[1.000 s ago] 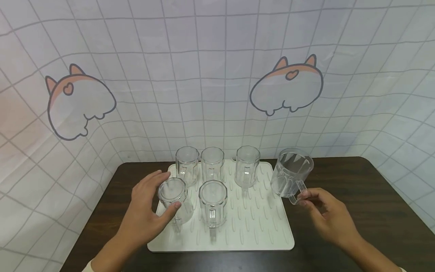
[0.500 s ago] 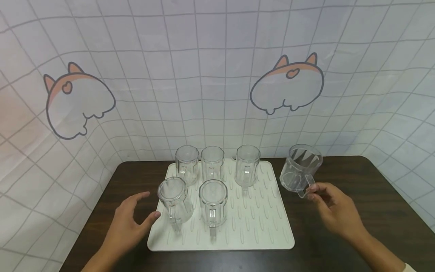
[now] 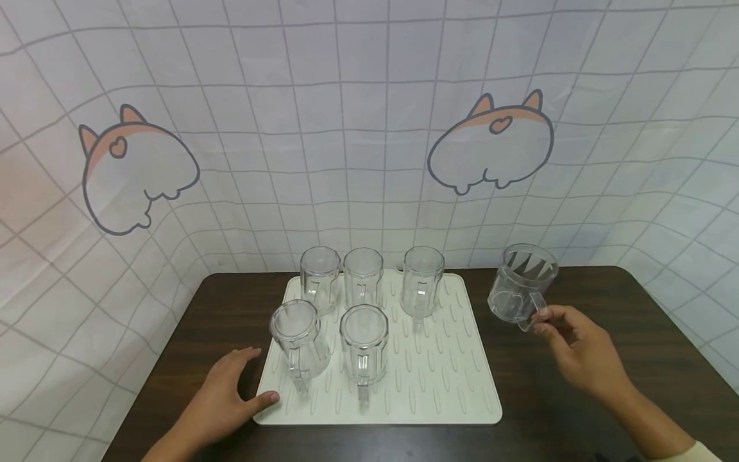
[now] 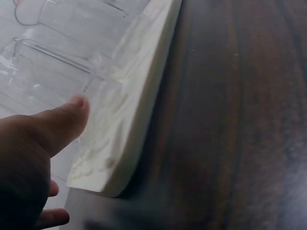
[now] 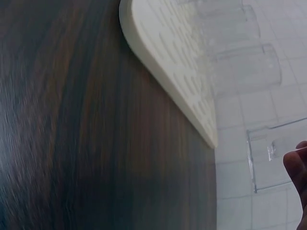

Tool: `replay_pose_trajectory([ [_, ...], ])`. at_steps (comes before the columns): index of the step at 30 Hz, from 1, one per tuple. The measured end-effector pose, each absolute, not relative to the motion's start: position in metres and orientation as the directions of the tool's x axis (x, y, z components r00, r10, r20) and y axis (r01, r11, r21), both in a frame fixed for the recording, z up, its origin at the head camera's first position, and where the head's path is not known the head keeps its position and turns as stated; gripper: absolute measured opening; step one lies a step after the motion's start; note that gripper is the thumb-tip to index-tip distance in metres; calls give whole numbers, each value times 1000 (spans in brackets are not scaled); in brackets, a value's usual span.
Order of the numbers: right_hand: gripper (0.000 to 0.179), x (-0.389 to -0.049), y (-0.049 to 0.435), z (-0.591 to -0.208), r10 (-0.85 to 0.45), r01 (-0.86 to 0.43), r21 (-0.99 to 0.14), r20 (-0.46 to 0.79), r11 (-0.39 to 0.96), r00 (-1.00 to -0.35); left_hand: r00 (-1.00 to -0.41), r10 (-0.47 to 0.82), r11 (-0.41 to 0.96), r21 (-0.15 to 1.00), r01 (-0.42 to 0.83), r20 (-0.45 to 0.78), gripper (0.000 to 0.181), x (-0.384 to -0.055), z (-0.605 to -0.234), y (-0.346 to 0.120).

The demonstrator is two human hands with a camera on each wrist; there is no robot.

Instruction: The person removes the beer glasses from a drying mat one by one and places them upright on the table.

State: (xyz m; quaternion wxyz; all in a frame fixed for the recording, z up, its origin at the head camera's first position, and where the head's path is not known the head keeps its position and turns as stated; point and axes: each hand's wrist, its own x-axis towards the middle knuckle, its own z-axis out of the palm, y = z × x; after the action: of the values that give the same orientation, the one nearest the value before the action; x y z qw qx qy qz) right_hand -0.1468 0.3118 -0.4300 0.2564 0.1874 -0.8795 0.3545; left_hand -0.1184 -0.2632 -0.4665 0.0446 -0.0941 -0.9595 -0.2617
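Observation:
My right hand [image 3: 583,353] pinches the handle of a clear glass mug [image 3: 514,289], which leans slightly to the right beyond the mat's right edge. In the right wrist view, part of this mug [image 5: 268,158] shows beside the fingertips. My left hand [image 3: 222,398] is at the left edge of the white ribbed mat [image 3: 433,385], thumb and fingers spread with nothing between them. Nearest to it is the front-left mug [image 3: 303,337], handle towards me. Another mug [image 3: 365,346] stands to its right in the front row.
Along the back of the mat stand three more clear mugs: a left one [image 3: 319,282], a middle one [image 3: 362,279] and a right one [image 3: 423,282]. The mat lies on a dark wooden table [image 3: 652,346]. A gridded cloth backdrop [image 3: 369,128] rises behind.
My right hand has carried its mug rightward, from over the mat's right edge to beyond it. My left hand has drawn back from the front-left mug, down towards me and left.

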Motion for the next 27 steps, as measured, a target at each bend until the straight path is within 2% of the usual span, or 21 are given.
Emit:
replay_pose_trajectory([
  [7,25,-155,324,-435,-125,-460,-537,546,707,-829,-981,179,881,431,193,73,108,-116,-475,-263],
  [17,21,-163,339,-439,-101,-414,-559,505,719,-857,-975,213,902,369,224,71,113,-114,-475,-264],
  [27,20,-169,360,-442,-66,-329,-556,439,764,-896,-969,229,893,374,249,98,112,-111,-476,-263],
])
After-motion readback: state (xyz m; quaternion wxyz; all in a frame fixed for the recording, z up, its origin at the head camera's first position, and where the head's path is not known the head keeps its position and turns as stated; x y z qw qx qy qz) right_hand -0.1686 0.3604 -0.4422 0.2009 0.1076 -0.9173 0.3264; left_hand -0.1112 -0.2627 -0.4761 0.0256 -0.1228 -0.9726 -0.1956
